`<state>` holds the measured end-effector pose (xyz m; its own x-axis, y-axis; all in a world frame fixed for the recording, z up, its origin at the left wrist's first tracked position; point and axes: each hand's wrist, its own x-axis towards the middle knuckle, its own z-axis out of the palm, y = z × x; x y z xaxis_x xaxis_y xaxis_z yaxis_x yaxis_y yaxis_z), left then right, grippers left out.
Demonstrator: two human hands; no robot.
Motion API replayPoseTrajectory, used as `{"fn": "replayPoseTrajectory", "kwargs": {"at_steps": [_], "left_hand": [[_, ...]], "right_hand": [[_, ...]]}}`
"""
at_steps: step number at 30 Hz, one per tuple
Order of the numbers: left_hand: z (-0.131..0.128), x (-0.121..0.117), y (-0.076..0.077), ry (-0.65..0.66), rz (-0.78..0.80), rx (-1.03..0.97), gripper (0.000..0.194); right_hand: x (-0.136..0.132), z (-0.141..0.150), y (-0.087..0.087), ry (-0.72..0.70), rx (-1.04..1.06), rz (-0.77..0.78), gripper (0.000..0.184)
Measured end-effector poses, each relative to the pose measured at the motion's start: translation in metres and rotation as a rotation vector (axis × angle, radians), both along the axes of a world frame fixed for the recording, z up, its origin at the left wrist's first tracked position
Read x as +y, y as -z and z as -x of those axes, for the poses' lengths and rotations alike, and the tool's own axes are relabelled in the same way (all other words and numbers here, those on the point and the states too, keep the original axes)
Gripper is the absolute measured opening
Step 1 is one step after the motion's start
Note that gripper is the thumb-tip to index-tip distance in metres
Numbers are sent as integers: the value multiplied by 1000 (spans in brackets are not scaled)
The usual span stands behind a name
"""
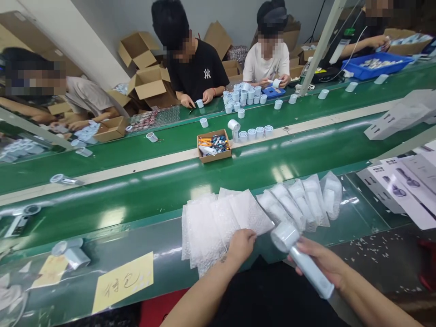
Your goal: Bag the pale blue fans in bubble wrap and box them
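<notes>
My right hand (320, 261) grips a pale blue handheld device (311, 271) by its straight handle; its round, drum-shaped head points up and left. My left hand (241, 245) is closed, thumb and fingers pinching the near edge of a bubble-wrap bag (252, 212). That bag lies at the right end of a fanned stack of flat bubble-wrap bags (204, 227) on the bench. Just beyond my right hand lies a row of several bagged devices (296, 202), side by side in bubble wrap.
Beyond the bench runs a green conveyor (163, 177). An open carton of small parts (214, 146) sits on its pale divider strip. A yellow handwritten card (123, 282) and a loose device (71, 252) lie left; printed boxes (405, 181) stand right. Several co-workers sit opposite.
</notes>
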<state>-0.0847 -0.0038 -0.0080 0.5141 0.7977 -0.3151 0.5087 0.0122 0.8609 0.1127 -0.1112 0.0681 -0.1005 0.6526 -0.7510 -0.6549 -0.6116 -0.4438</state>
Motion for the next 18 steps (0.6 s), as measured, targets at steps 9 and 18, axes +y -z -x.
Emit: {"fn": "replayPoseTrajectory", "kwargs": {"at_steps": [9,18], "left_hand": [[-23,-10,-56,-507,339,-250,20],[-36,-18,-78,-402,-193,-7,22]], "right_hand": [[20,0,22,-137,23,-54,35],[-3,-47,8,-235,175,-173,50]]}}
